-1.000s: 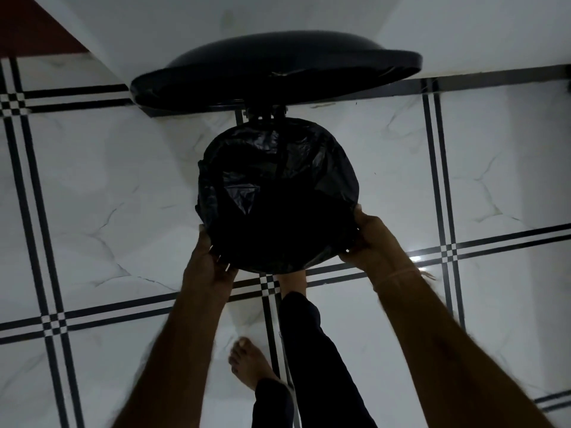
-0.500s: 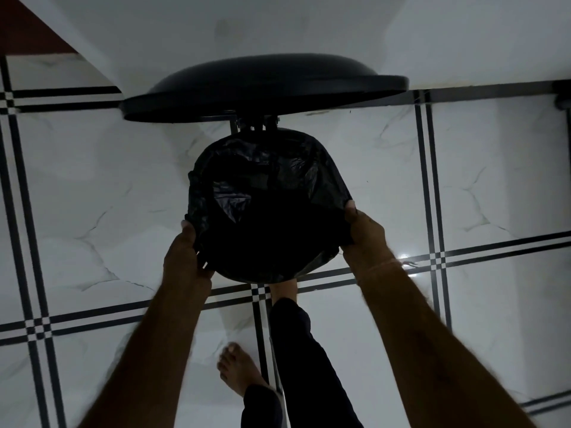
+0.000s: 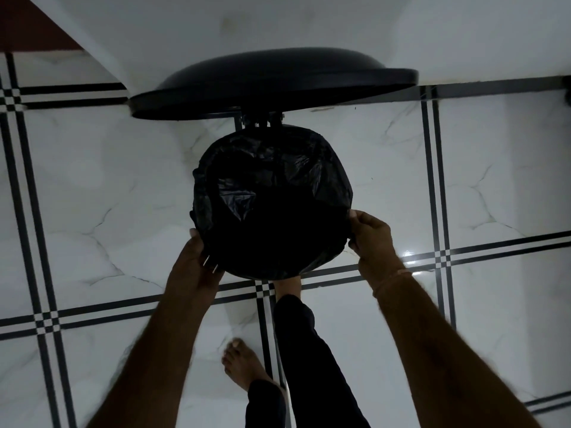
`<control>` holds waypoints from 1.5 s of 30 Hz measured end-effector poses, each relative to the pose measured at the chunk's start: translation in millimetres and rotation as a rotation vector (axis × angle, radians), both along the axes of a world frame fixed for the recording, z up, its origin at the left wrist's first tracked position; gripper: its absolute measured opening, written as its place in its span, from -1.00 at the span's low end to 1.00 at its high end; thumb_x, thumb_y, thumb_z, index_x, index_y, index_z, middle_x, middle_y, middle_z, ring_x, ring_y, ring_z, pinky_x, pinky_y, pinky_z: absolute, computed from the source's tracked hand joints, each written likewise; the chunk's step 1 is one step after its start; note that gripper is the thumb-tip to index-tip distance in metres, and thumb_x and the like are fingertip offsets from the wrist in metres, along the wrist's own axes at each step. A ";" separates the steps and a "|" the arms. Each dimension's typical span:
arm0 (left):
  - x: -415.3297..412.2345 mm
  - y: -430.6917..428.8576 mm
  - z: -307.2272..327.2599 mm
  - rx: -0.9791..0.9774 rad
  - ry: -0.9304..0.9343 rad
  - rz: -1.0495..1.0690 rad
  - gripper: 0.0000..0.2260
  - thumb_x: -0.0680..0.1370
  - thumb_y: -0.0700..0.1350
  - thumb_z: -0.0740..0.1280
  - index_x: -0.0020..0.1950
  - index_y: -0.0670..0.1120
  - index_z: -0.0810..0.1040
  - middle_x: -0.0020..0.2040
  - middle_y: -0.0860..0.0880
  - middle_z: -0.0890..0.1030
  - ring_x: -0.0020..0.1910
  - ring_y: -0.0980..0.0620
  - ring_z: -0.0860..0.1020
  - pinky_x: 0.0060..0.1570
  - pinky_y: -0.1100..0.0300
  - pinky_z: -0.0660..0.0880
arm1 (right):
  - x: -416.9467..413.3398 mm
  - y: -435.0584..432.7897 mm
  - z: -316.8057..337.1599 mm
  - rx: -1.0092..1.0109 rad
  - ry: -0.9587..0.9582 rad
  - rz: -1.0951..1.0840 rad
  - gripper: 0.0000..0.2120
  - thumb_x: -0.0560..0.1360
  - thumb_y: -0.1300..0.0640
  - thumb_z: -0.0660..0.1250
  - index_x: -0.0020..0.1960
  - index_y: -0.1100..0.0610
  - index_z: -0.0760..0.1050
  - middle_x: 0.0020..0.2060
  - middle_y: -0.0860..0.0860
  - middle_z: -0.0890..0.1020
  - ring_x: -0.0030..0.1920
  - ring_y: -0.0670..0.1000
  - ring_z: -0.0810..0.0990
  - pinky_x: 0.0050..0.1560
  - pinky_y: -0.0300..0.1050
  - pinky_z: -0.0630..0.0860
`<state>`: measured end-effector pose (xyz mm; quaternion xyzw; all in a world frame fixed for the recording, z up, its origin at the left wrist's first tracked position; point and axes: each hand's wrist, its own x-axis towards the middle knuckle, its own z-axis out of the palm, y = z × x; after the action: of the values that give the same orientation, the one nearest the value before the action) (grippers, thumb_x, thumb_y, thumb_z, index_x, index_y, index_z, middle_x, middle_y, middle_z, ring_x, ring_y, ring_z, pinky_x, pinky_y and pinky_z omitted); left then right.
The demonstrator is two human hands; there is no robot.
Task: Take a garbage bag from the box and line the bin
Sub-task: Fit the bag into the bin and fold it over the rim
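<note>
A round pedal bin stands on the tiled floor with its black lid (image 3: 272,84) tipped up and open behind it. A black garbage bag (image 3: 278,168) sits inside the bin, its edge folded over the rim all around. My left hand (image 3: 197,261) grips the bag's folded edge at the rim's near left. My right hand (image 3: 372,234) pinches the bag's edge at the rim's right side. The bin's own wall is hidden under the bag. No bag box is in view.
My right foot (image 3: 289,287) rests at the bin's near base, where the pedal is hidden. My left foot (image 3: 244,366) stands further back. White marble tiles with black lines (image 3: 445,259) cover the floor. A white wall (image 3: 309,23) rises behind the lid.
Both hands have slid along the rim with the bag's edge, the right one higher up the right side and closed in a pinch. The view has shifted slightly.
</note>
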<state>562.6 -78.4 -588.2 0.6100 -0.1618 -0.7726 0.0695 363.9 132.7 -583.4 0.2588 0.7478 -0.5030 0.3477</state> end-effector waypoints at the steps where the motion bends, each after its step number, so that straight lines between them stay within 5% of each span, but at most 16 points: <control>1: 3.2 1.1 -1.1 0.016 -0.025 -0.010 -0.73 0.63 0.13 0.30 0.16 0.00 0.66 -0.03 0.04 0.78 0.21 -0.02 0.64 0.16 0.01 0.59 | -2.2 -0.1 3.2 -0.009 -0.028 0.009 -0.79 0.67 0.15 0.28 0.04 0.22 0.67 -0.14 0.13 0.63 -0.23 -0.02 0.56 -0.28 -0.25 0.49; 4: 8.4 7.3 -1.5 0.045 -0.008 0.026 -0.73 0.66 0.13 0.25 0.11 0.00 0.66 -0.03 0.03 0.77 0.19 -0.02 0.64 0.17 0.00 0.55 | -6.2 1.1 17.0 -0.051 -0.124 0.038 -0.69 0.68 0.00 0.27 0.18 0.21 0.64 0.03 0.08 0.69 0.01 0.02 0.64 0.06 -0.10 0.57; 8: 10.6 24.7 -3.0 0.047 -0.002 0.098 -0.58 0.70 0.02 0.20 -0.14 -0.04 0.79 -0.04 -0.01 0.77 -0.01 0.01 0.75 -0.06 0.09 0.69 | -3.9 -7.9 18.7 -0.051 -0.282 0.030 -0.73 0.68 -0.09 0.23 0.13 0.08 0.56 0.06 0.02 0.64 0.07 0.05 0.60 0.03 0.06 0.52; 11: 8.5 27.7 -3.9 0.007 -0.059 0.078 -0.65 0.70 -0.03 0.21 0.00 -0.11 0.77 0.05 -0.06 0.75 0.08 -0.02 0.73 -0.11 0.15 0.69 | -2.9 -14.1 13.9 -0.112 -0.357 -0.044 -0.64 0.69 -0.12 0.17 0.27 0.10 0.53 0.10 0.02 0.64 0.05 0.07 0.59 0.10 0.14 0.48; 14: -1.6 11.3 -4.1 -0.176 -0.256 0.025 -0.69 0.69 0.04 0.26 0.30 -0.12 0.58 0.19 -0.05 0.68 0.18 -0.02 0.65 -0.02 0.12 0.62 | 0.4 -20.5 8.8 0.060 -0.036 0.045 -0.67 0.67 -0.12 0.21 0.19 0.13 0.51 0.03 0.06 0.61 0.06 0.11 0.60 0.04 0.07 0.52; 17: -33.5 -18.9 2.2 -0.559 -0.306 -0.136 -0.69 0.69 0.12 0.18 0.18 -0.10 0.52 0.02 0.03 0.62 -0.02 0.11 0.59 -0.04 0.22 0.50 | -20.3 -51.0 10.8 0.278 0.447 0.293 -0.59 0.63 -0.23 0.14 0.19 0.08 0.47 0.08 0.01 0.59 0.12 0.07 0.61 0.16 0.09 0.56; 22: -75.5 -63.7 -5.8 -0.740 -0.215 -0.502 -0.65 0.72 0.08 0.12 -0.17 -0.05 0.45 -0.25 0.03 0.49 -0.34 0.23 0.45 -0.28 0.27 0.42 | -63.8 -116.2 -4.6 0.367 0.406 0.553 -0.45 0.68 -0.22 -0.01 0.14 0.18 0.57 0.09 0.15 0.67 0.12 0.19 0.62 0.21 0.13 0.53; 25: -78.4 -80.7 -9.9 -0.666 -0.196 -0.590 -0.66 0.72 0.06 0.14 -0.17 -0.02 0.52 -0.20 0.03 0.58 -0.24 0.16 0.53 -0.21 0.24 0.48 | -78.9 -117.5 -17.0 0.276 0.263 0.474 -0.51 0.65 -0.20 0.07 -0.07 0.13 0.61 -0.08 0.09 0.69 0.03 0.16 0.63 0.19 0.08 0.55; 28: -84.4 -90.5 -5.6 -0.579 -0.140 -0.612 -0.73 0.72 0.06 0.17 -0.04 0.04 0.61 -0.07 0.06 0.64 -0.10 0.11 0.58 -0.15 0.23 0.49 | -96.3 -117.3 -19.9 0.111 0.132 0.377 -0.56 0.51 -0.12 0.25 -0.48 0.05 0.49 -0.40 -0.02 0.48 -0.27 0.07 0.50 -0.09 0.11 0.44; 30: -97.1 -96.1 -0.9 -0.554 -0.054 -0.600 -0.74 0.68 0.11 0.23 0.07 0.01 0.64 -0.01 0.03 0.68 -0.05 0.10 0.63 -0.11 0.24 0.52 | -101.1 -129.8 -16.4 0.079 0.132 0.439 -0.58 0.43 -0.13 0.27 -0.54 0.04 0.43 -0.42 -0.03 0.44 -0.31 0.05 0.44 -0.13 0.07 0.37; 34: -122.3 -108.0 -5.5 -0.624 -0.035 -0.725 -0.78 0.56 0.08 0.44 -0.19 -0.01 0.59 -0.21 0.01 0.64 -0.23 0.08 0.63 -0.13 0.23 0.55 | -100.8 -157.1 -15.4 0.154 0.208 0.696 -0.56 0.51 -0.15 0.28 -0.44 0.07 0.40 -0.36 -0.02 0.53 -0.23 0.08 0.54 -0.11 -0.05 0.42; 37: -129.8 -112.2 -13.8 -0.506 -0.086 -0.689 -0.81 0.54 0.10 0.46 -0.11 0.00 0.67 -0.08 -0.04 0.71 -0.10 0.01 0.69 0.06 0.13 0.61 | -104.6 -168.2 -17.2 0.208 0.196 0.714 -0.62 0.54 -0.09 0.28 -0.37 0.08 0.44 -0.32 0.01 0.57 -0.23 0.07 0.56 -0.12 -0.04 0.48; 41: -125.5 -111.2 -14.6 -0.515 -0.160 -0.630 -0.73 0.59 0.15 0.38 -0.19 0.00 0.58 -0.14 -0.03 0.66 -0.21 0.05 0.65 -0.13 0.22 0.61 | -114.8 -156.4 -15.0 0.122 0.124 0.691 -0.64 0.57 -0.13 0.28 -0.27 0.09 0.55 -0.23 0.07 0.63 -0.12 0.13 0.64 0.08 0.12 0.59; 43: -105.7 -103.3 -15.5 -0.572 -0.245 -0.612 -0.68 0.58 0.21 0.27 -0.14 -0.02 0.57 -0.04 -0.12 0.66 -0.07 -0.08 0.64 0.03 0.07 0.61 | -105.7 -132.2 -5.2 0.190 0.282 0.700 -0.63 0.62 -0.15 0.21 -0.11 0.12 0.57 -0.16 0.04 0.62 -0.05 0.13 0.62 0.06 0.08 0.54; 45: -74.0 -82.8 -14.2 -0.713 -0.424 -0.542 -0.56 0.56 0.26 0.22 -0.15 -0.12 0.53 -0.10 -0.18 0.63 -0.14 -0.07 0.56 -0.06 0.02 0.54 | -84.4 -98.3 1.9 0.316 0.519 0.637 -0.64 0.63 -0.16 0.18 0.06 0.12 0.54 -0.01 0.03 0.62 0.06 0.09 0.59 0.10 0.03 0.50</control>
<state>488.7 -161.2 -602.5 0.6282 -0.5792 -0.5183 0.0358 279.6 34.4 -581.5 -0.0699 0.9205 -0.2986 0.2423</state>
